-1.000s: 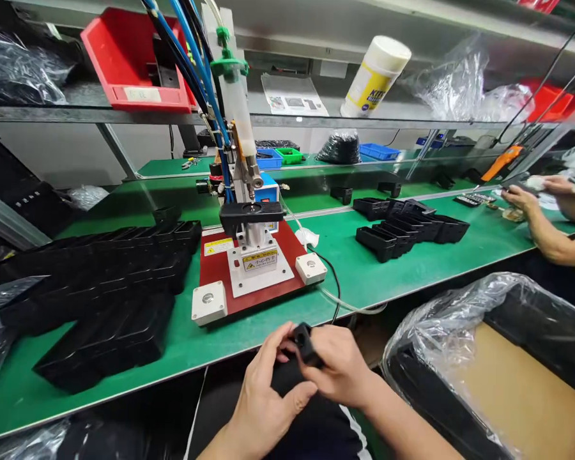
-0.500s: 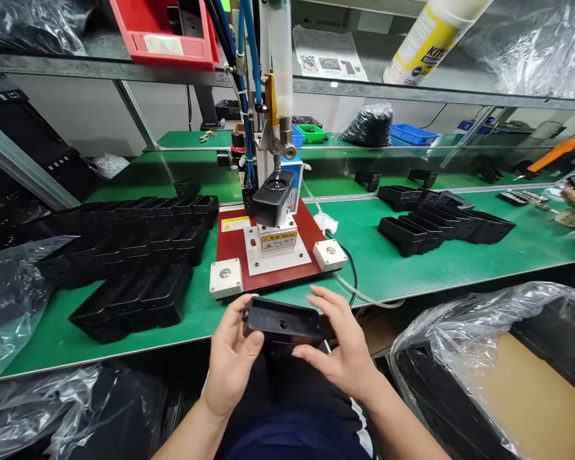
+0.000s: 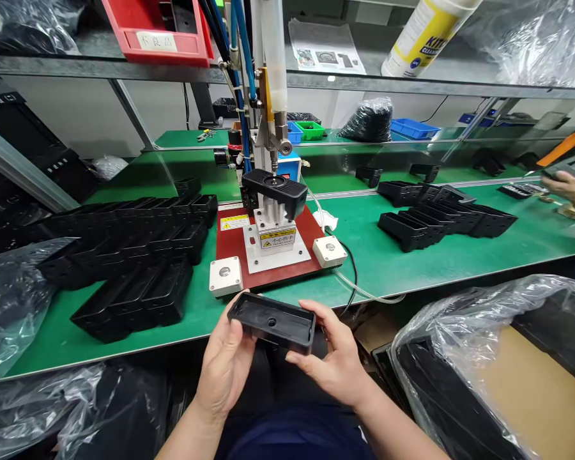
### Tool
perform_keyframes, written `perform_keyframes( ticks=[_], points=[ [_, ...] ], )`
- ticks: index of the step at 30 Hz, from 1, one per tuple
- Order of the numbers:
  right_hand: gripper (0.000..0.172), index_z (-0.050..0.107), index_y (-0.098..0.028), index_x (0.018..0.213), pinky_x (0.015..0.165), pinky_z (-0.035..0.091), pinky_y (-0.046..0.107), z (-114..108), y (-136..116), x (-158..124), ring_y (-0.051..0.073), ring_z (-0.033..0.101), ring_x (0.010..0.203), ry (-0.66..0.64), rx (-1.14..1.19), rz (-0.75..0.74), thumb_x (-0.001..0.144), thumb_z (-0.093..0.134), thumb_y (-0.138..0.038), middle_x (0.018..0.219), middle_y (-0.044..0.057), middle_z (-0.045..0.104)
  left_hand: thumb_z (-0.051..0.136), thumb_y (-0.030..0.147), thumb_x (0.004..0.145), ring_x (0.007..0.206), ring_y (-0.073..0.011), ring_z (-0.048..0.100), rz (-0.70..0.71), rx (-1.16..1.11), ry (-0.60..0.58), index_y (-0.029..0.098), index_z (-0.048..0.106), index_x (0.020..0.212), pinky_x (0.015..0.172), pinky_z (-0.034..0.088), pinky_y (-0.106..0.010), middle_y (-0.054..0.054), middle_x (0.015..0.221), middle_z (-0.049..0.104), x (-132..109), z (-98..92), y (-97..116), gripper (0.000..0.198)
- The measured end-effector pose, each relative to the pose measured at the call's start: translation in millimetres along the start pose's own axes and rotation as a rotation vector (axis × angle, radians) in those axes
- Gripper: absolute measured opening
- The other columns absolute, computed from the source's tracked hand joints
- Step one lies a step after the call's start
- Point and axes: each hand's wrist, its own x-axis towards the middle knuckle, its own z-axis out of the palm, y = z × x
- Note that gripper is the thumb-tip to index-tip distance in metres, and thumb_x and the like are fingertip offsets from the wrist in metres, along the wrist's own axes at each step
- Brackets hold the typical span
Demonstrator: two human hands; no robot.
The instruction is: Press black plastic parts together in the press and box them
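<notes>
A black rectangular plastic housing (image 3: 271,323) with a small hole in its floor is held in front of the bench edge, hollow side up. My left hand (image 3: 226,358) is closed around its left end, thumb on the near wall. At its right end, my right hand (image 3: 333,354) grips with thumb below and fingers behind. Beyond them stands a dispensing machine (image 3: 274,137) on a red base. Another black housing (image 3: 287,191) sits on its metal fixture (image 3: 274,223), under the nozzle, with a round grille on top.
White button boxes (image 3: 225,276) stand at the base's front corners. Rows of black housings (image 3: 138,287) fill the bench's left, with more (image 3: 441,220) at right. A plastic-lined box (image 3: 498,364) is below right. Another person's hand (image 3: 572,191) holds a dark part at far right.
My right hand has closed on the housing's right end, and the housing has shifted slightly left and tilted. On the machine's fixture, the other housing has turned to lie more crosswise.
</notes>
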Motion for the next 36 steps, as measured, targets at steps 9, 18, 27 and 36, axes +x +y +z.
perform_keyframes(
  ticks=[9,18,27,36],
  points=[
    [0.041,0.052,-0.017,0.123,0.072,0.052,0.038,14,-3,-5,0.024,0.063,0.082,-0.210,-0.151,-0.370,0.095,0.056,-0.047,0.090,0.010,0.067,0.060,0.044,0.086,0.091,-0.0221,0.068,-0.426,-0.062,0.016,0.008,0.071,0.101,0.083,0.056,-0.029,-0.014,0.100,0.072,-8,17.9,-3,0.041],
    [0.063,0.052,-0.024,0.134,0.095,0.049,0.038,-19,6,10,0.026,0.057,0.111,-0.227,0.050,-0.117,0.086,0.060,-0.064,0.122,0.012,0.059,0.059,0.052,0.082,0.045,-0.0195,0.064,-0.792,-0.125,-0.412,0.010,0.062,0.104,0.037,0.044,-0.020,-0.014,0.071,0.072,-13,-0.4,-14,0.047],
    [0.058,0.061,-0.022,0.107,0.067,0.048,0.028,-15,14,5,0.018,0.059,0.074,-0.116,0.164,-0.026,0.074,0.070,-0.070,0.087,0.003,0.062,0.058,0.049,0.085,0.067,-0.0195,0.069,-0.657,-0.037,-0.384,0.014,0.064,0.113,0.053,0.051,-0.023,-0.011,0.090,0.069,-5,-1.2,3,0.046],
    [0.028,0.049,-0.021,0.088,0.071,0.048,0.031,-6,17,15,0.021,0.057,0.083,0.149,-0.018,-0.083,0.086,0.069,-0.041,0.093,0.006,0.055,0.062,0.047,0.085,0.092,-0.0208,0.059,0.107,0.843,-0.142,0.022,0.057,0.118,0.077,0.051,-0.029,-0.009,0.114,0.060,9,9.4,8,0.042]
  ],
)
